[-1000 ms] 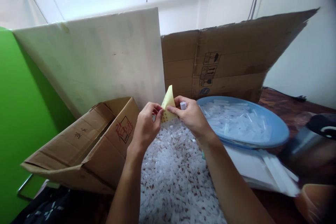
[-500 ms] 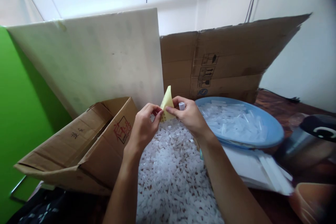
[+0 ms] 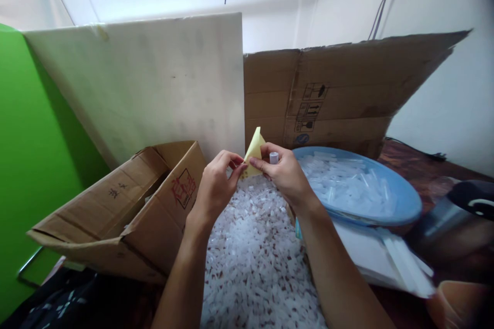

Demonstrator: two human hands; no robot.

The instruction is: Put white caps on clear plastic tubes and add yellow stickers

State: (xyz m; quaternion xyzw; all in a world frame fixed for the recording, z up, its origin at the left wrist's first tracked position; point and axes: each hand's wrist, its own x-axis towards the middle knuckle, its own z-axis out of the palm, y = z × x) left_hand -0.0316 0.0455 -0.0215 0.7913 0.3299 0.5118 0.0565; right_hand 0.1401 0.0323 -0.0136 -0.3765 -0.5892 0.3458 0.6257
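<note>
A bent yellow paper sheet (image 3: 253,148) with rows of small dots near its lower edge stands up between both hands. My right hand (image 3: 283,169) pinches it between thumb and forefinger. The same hand also holds a small whitish tube (image 3: 274,158), whose round end shows beside the forefinger. My left hand (image 3: 219,177) is closed in a pinch at the sheet's left edge; whether a tiny piece lies between its fingertips is too small to tell. Beneath the hands spreads a thick layer of small white translucent pieces (image 3: 258,257).
An open cardboard box (image 3: 154,216) stands at the left. To the right, a blue basin (image 3: 411,200) holds many clear tubes, above a stack of white sheets (image 3: 358,254). Further right are a dark-lidded container (image 3: 443,216) and an orange tub (image 3: 459,303). Upright boards (image 3: 173,82) close the back.
The view has swung slightly left, so everything sits a little further right. My left fingertips remain at the sheet's edge, and the right hand keeps its hold on the sheet and tube.
</note>
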